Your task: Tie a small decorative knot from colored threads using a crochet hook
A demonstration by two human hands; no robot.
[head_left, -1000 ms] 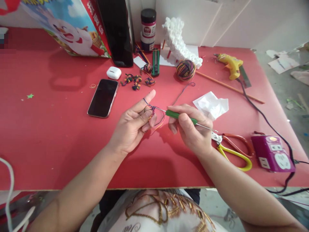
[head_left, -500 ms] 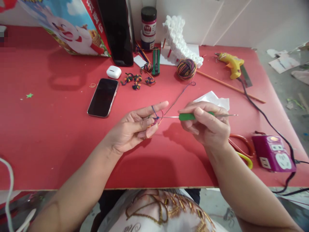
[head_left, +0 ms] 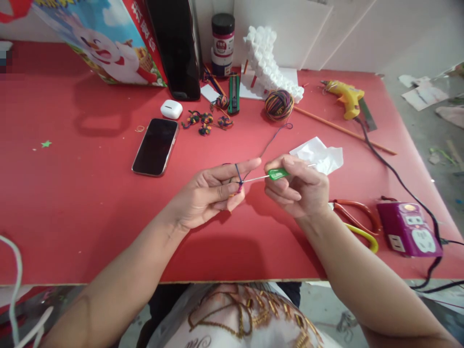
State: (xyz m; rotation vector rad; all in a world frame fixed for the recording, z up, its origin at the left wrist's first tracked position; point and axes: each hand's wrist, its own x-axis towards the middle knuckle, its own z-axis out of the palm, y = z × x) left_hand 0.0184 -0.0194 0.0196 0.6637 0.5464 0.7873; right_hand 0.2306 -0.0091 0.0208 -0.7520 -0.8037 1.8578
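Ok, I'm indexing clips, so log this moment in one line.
left hand: pinching small yarn piece | right hand: holding green-handled crochet hook, tip at yarn piece | yarn ball: beyond hands

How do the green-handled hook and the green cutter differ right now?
The green-handled hook is held in the right hand, while the green cutter lies on the red table. The hook has a thin metal shaft reaching the yarn work; the cutter has a long, flat body. The hook points sideways, whereas the cutter points away from the person. Both are partly green.
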